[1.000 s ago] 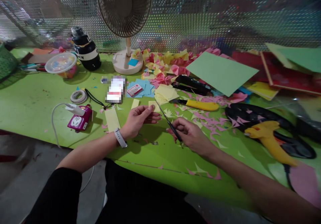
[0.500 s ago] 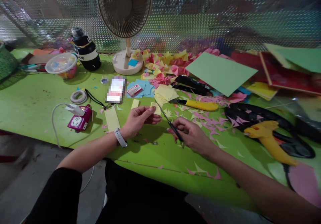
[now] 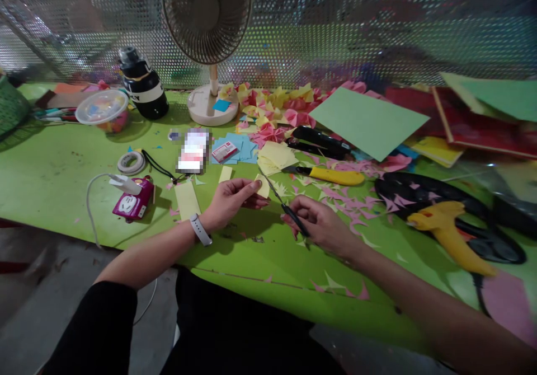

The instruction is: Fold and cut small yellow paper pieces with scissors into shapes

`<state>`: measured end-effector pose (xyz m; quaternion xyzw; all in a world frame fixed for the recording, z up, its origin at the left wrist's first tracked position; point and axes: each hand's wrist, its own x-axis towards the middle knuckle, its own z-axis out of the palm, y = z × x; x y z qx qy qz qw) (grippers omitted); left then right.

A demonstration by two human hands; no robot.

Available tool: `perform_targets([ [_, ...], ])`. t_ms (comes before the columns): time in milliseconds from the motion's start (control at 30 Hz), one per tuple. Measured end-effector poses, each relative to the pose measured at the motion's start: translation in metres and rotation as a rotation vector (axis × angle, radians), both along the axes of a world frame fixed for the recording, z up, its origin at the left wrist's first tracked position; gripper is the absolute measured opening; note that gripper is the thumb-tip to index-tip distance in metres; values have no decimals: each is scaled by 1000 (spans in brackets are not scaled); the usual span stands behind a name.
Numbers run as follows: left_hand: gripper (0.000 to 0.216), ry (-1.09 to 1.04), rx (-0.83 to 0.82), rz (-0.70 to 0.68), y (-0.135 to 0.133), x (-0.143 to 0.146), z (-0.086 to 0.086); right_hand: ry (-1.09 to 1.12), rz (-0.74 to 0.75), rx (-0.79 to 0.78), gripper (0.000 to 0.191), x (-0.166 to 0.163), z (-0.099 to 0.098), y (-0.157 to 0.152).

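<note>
Between the thumb and fingers of my left hand [image 3: 237, 196] is a small piece of yellow paper [image 3: 263, 187], its right edge rounded. My right hand [image 3: 314, 221] grips dark-handled scissors [image 3: 289, 212], their blades angled up and left beside the paper's edge. Whether the blades touch the paper is hard to make out. Under and beside my left wrist lie yellow paper strips [image 3: 188, 200]. Just beyond the paper is a stack of yellow paper squares [image 3: 277, 156], with small yellow and pink scraps [image 3: 344, 198] to the right.
A yellow-handled utility knife [image 3: 335, 175], a black stapler [image 3: 319, 141] and a yellow glue gun [image 3: 455, 232] lie to the right. A fan [image 3: 210, 109] and a black bottle [image 3: 146, 92] stand at the back. A purple power adapter [image 3: 134, 201] sits on the left.
The yellow paper's corner has gone from square to rounded on the right side. The scissors have shifted slightly; my left hand has hardly moved.
</note>
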<state>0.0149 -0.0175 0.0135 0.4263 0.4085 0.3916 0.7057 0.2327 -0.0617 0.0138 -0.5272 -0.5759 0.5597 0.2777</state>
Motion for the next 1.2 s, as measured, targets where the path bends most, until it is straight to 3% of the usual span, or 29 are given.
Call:
perform_targets([
  [900, 38, -5, 4, -15, 5, -4, 0, -10, -39, 24, 57, 3, 2, 1],
  [1067, 40, -74, -68, -30, 7, -6, -2, -49, -181, 101, 47, 22, 4, 14],
  [1200, 34, -136, -174, -31, 10, -5, -7, -265, -218, 183, 42, 47, 5, 34],
])
